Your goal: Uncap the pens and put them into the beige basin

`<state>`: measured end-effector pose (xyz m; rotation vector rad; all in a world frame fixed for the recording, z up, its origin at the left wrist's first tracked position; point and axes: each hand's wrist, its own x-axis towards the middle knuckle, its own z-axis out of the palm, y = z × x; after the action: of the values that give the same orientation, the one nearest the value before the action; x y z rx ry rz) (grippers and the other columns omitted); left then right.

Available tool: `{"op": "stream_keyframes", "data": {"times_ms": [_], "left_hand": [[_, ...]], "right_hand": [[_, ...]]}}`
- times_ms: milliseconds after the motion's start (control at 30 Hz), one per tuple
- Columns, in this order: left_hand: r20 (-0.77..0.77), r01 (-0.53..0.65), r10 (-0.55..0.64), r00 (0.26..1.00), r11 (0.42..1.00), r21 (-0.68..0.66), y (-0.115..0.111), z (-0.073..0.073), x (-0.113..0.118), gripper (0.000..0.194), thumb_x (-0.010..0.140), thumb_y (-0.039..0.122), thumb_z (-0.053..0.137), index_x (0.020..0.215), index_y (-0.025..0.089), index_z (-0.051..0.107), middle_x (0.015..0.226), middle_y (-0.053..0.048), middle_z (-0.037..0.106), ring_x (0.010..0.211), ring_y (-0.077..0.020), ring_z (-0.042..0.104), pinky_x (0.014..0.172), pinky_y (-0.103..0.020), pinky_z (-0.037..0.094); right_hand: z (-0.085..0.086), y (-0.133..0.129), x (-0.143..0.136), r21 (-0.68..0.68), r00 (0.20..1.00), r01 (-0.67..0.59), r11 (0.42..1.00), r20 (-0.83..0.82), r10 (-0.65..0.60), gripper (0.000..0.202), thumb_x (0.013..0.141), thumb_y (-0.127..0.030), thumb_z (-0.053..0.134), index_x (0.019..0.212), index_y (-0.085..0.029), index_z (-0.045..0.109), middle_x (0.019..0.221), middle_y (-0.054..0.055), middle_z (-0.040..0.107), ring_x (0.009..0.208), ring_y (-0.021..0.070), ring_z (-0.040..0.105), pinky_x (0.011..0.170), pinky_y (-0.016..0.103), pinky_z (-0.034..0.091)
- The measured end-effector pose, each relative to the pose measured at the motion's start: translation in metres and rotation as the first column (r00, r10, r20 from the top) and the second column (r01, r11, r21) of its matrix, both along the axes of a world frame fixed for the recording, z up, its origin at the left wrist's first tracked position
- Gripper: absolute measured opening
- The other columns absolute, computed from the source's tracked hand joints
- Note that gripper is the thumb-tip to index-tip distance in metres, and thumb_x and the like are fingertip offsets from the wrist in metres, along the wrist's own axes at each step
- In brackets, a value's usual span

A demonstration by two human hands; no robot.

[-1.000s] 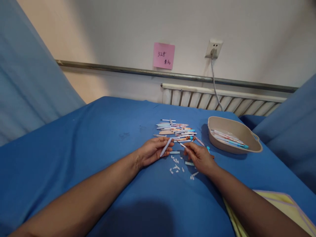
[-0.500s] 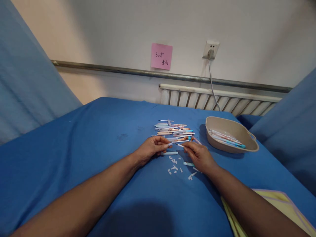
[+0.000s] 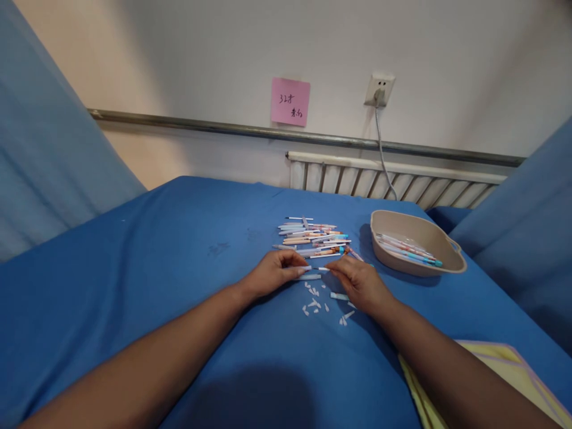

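Observation:
My left hand (image 3: 286, 269) pinches a pale lavender pen part (image 3: 307, 268) between thumb and fingers. Opposite it, my right hand (image 3: 357, 281) is closed on a thin white refill (image 3: 322, 269), whose dark tip points at the lavender part. Just beyond both hands lies a pile of pens and refills (image 3: 313, 235) on the blue cloth. A pale pen barrel (image 3: 310, 277) rests below the left fingertips. Nearer to me are several small white pieces (image 3: 315, 304), and a light green barrel (image 3: 338, 296) lies partly under my right hand.
A beige basket (image 3: 420, 229) with pens in clear wrapping stands at the right. A yellow cloth (image 3: 504, 363) lies at the lower right. Behind the blue-covered surface (image 3: 214, 208) are a radiator (image 3: 348, 174), a metal rail and a plugged-in socket (image 3: 380, 89). Blue curtains hang on both sides.
Both hands have moved slightly toward me and closer to each other. The lavender part and the refill are now lined up almost level, their ends nearer together.

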<state>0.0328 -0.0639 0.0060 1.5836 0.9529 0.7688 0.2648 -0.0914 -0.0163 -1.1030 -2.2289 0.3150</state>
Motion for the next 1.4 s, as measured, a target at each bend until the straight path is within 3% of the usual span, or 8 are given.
{"op": "stream_keyframes", "data": {"times_ms": [100,200,367,500,700,900,1400], "left_hand": [[-0.113,0.06,-0.049,0.992,0.993,0.103,-0.004,0.0,0.001,0.019,0.074,0.031,0.068,0.084,0.015,0.069,0.081,-0.003,0.067,0.077,-0.0154,0.059,0.073,-0.025,0.045],[-0.116,0.08,-0.069,0.991,0.992,0.094,-0.008,-0.001,0.004,0.019,0.077,0.031,0.065,0.088,0.016,0.068,0.082,-0.004,0.067,0.076,-0.0153,0.06,0.072,-0.025,0.046],[0.018,0.13,-0.129,0.991,0.985,-0.11,-0.012,-0.002,0.01,0.025,0.077,0.035,0.067,0.09,0.014,0.063,0.069,-0.002,0.066,0.058,-0.0118,0.06,0.054,-0.02,0.044],[0.095,0.174,-0.155,0.983,0.954,-0.245,-0.014,0.0,0.012,0.032,0.078,0.04,0.067,0.092,0.012,0.059,0.069,-0.005,0.069,0.048,-0.0105,0.06,0.04,-0.017,0.038],[0.184,0.277,-0.214,0.959,0.84,-0.467,-0.013,0.004,0.009,0.039,0.078,0.042,0.067,0.099,0.012,0.056,0.084,-0.011,0.072,0.046,-0.0115,0.063,0.035,-0.015,0.041],[0.236,0.381,-0.299,0.925,0.716,-0.585,-0.015,0.007,0.009,0.029,0.079,0.036,0.067,0.095,0.012,0.06,0.079,-0.009,0.072,0.042,-0.0093,0.06,0.032,-0.014,0.038],[0.288,0.384,-0.257,0.922,0.686,-0.618,-0.018,0.003,0.012,0.024,0.077,0.03,0.07,0.09,0.01,0.065,0.07,-0.006,0.071,0.041,-0.0079,0.058,0.037,-0.014,0.044]], "right_hand": [[0.004,-0.003,-0.002,-0.015,1.0,-0.026,1.0,0.017,0.026,0.026,0.091,-0.017,0.044,0.107,-0.024,0.063,0.093,0.007,0.064,0.089,0.0199,0.059,0.079,0.034,0.048],[0.009,-0.008,-0.007,-0.03,0.998,-0.045,0.999,-0.042,0.044,0.029,0.09,-0.015,0.043,0.112,-0.023,0.06,0.097,0.008,0.061,0.092,0.0212,0.057,0.081,0.036,0.047],[0.016,-0.017,-0.02,-0.106,0.963,-0.123,0.987,-0.253,0.093,0.026,0.09,-0.021,0.045,0.113,-0.024,0.057,0.106,0.008,0.058,0.101,0.021,0.055,0.089,0.039,0.045],[0.02,-0.023,-0.025,-0.258,0.87,-0.217,0.942,-0.489,0.066,0.028,0.092,-0.035,0.046,0.116,-0.023,0.054,0.115,0.008,0.057,0.109,0.0214,0.053,0.092,0.037,0.045],[0.016,-0.023,-0.023,-0.39,0.719,-0.371,0.842,-0.695,-0.006,0.04,0.09,-0.05,0.045,0.118,-0.023,0.054,0.116,0.008,0.059,0.11,0.0223,0.055,0.096,0.04,0.043],[0.011,-0.02,-0.024,-0.412,0.687,-0.373,0.832,-0.725,-0.051,0.04,0.088,-0.052,0.049,0.115,-0.023,0.057,0.119,0.008,0.059,0.113,0.0237,0.053,0.096,0.042,0.044],[0.015,-0.026,-0.027,-0.451,0.756,-0.379,0.808,-0.655,-0.011,0.044,0.088,-0.054,0.047,0.117,-0.023,0.055,0.119,0.009,0.06,0.115,0.0233,0.054,0.096,0.039,0.044]]}}
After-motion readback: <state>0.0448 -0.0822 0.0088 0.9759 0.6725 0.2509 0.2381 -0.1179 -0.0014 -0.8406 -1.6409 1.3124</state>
